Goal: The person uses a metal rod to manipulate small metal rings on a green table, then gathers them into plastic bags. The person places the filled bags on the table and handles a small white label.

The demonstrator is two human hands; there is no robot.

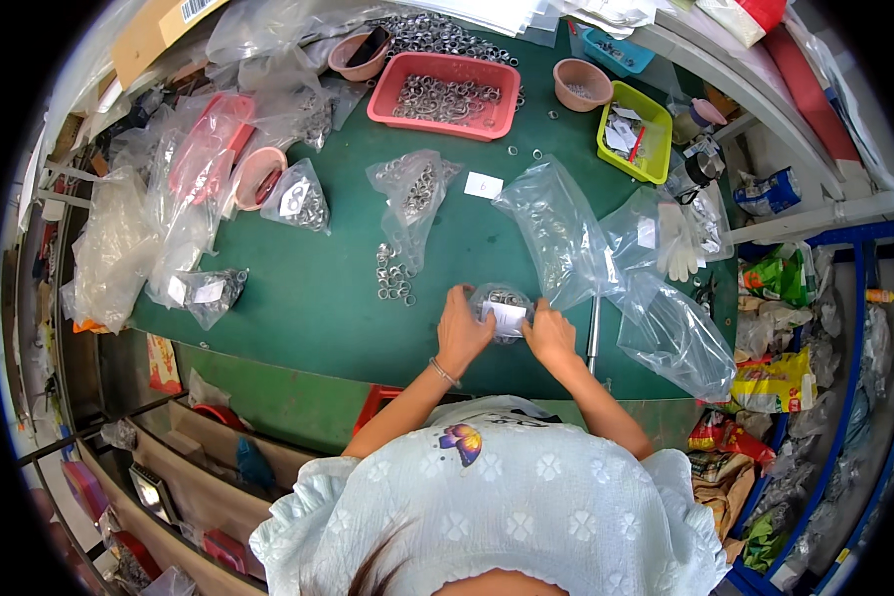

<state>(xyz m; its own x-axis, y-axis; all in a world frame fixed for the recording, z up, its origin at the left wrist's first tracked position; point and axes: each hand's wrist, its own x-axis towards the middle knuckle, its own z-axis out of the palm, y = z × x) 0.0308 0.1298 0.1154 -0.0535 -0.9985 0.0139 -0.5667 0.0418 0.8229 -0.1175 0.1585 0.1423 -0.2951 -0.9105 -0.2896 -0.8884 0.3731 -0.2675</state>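
A small clear plastic bag [504,297] of metal rings, with a white label [508,319] on its near side, lies at the front of the green table. My left hand [461,330] grips its left side, the thumb by the label. From the right, my right hand [550,334] pinches the other edge. Left of my hands, several loose metal rings [395,275] lie below the mouth of an open bag of rings [419,189]. A white card [484,186] rests farther back. Large empty clear bags [556,228] spread out beyond my right hand.
Across the green table [318,288], a pink tray [382,107] of rings stands at the back, near a yellow-green basket [608,149]. Filled bags [303,197] lie left. A metal rod [594,333] is close to my right hand. Shelving [849,397] stands at the right.
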